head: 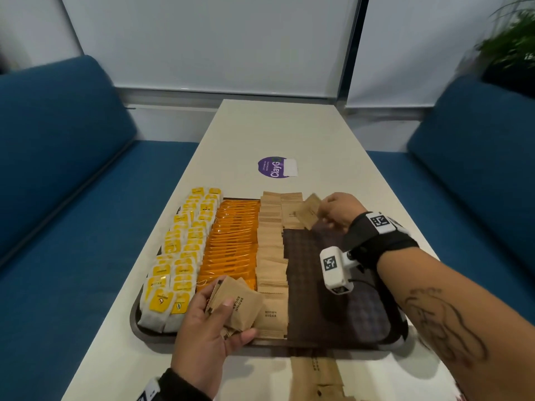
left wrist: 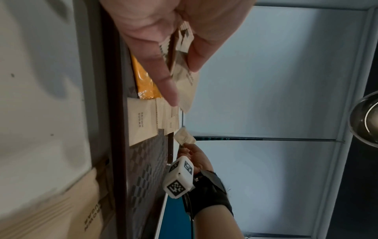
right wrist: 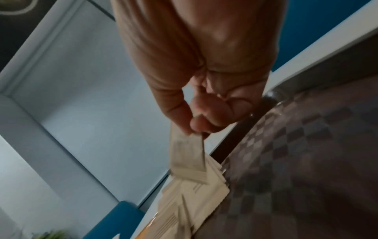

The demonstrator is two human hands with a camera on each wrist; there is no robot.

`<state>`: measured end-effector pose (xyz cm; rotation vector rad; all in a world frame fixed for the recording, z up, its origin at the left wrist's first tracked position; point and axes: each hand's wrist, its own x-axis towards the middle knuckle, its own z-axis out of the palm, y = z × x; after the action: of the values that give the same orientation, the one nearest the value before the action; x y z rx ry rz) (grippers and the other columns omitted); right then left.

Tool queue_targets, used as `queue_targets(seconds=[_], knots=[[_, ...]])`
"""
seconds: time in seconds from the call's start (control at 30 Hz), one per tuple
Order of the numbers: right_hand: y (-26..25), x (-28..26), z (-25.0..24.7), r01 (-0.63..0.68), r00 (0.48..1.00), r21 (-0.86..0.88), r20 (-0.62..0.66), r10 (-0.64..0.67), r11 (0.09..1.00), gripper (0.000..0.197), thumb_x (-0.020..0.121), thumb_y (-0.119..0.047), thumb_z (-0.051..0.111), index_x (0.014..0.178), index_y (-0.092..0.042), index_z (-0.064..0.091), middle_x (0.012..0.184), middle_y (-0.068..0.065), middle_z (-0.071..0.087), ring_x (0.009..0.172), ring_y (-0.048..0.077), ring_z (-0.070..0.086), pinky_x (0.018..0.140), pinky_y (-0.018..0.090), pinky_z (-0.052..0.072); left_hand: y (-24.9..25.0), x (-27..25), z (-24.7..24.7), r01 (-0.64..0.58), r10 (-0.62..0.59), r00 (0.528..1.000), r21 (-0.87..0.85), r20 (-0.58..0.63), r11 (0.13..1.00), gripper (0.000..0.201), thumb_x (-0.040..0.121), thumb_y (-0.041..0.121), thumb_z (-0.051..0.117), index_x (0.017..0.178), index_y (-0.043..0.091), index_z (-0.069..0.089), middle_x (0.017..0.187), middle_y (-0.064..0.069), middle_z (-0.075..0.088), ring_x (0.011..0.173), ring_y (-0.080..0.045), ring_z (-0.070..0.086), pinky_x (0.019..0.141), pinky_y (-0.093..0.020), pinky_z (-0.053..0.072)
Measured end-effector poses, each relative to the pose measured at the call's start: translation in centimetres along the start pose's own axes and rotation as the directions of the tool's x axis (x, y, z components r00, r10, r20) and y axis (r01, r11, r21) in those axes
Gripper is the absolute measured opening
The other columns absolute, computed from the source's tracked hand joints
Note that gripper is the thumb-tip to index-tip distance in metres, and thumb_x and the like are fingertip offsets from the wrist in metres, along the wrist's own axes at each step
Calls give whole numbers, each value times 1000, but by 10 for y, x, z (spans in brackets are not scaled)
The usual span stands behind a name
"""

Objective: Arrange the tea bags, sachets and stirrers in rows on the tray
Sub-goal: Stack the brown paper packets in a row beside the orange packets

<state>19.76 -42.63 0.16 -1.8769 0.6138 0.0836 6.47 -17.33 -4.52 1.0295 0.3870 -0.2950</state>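
Brown kraft-paper sugar sachets fill both hands. Head view: the left hand grips a fanned stack of brown sugar sachets over the near edge of the dark tray. The right hand pinches a single sachet above the tray's far end. On the tray, left to right, lie yellow tea bags, orange sachets and a brown sachet row; a second, short brown row sits at the far end. The tray rests on a white table.

Left wrist view: thumb and fingers clamp the stack.

Right wrist view: fingertips pinch the blurred sachet just above the short row.
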Motion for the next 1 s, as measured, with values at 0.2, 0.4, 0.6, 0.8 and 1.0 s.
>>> queue_targets(seconds=[0.2,0.4,0.6,0.8,1.0], knots=[[-6,20,13,-53,990,-46,127,59,998,12,87,8,56,87,-5,58,90,19,68,47,13,52,36,19,36,1,7,-5,1,-2,1000,-11,-31,1000,29,91,2,49,103,26,59,106,-6,61,97,-30,57,42,-32,54],[-3,40,33,-35,993,-176,102,53,984,13,82,-2,68,81,-9,58,96,14,70,68,21,60,54,26,46,0,9,-3,10,-10,1000,-14,-22,1000,31,90,0,49,103,26,60,103,-7,60,95,-31,57,40,-32,53],[-1,50,39,-30,991,-377,111,77,926,16,85,-18,69,78,-11,57,80,6,63,71,18,58,71,26,50,0,9,-5,30,-30,1000,-17,3,999,33,89,-1,49,103,27,60,104,-8,60,94,-31,58,40,-32,53],[-6,41,32,-35,995,-442,71,74,896,22,90,-23,63,74,-8,59,72,5,60,73,20,55,85,31,47,0,5,-3,14,-15,999,16,42,1000,35,88,-4,50,102,26,60,104,-8,61,91,-30,59,41,-32,53],[-15,-28,16,177,967,-199,218,-132,964,17,82,-14,71,82,-12,55,74,6,61,55,13,52,45,22,37,4,-3,5,-41,38,996,42,78,998,33,88,-1,52,106,25,58,104,-5,61,89,-29,62,42,-30,54]])
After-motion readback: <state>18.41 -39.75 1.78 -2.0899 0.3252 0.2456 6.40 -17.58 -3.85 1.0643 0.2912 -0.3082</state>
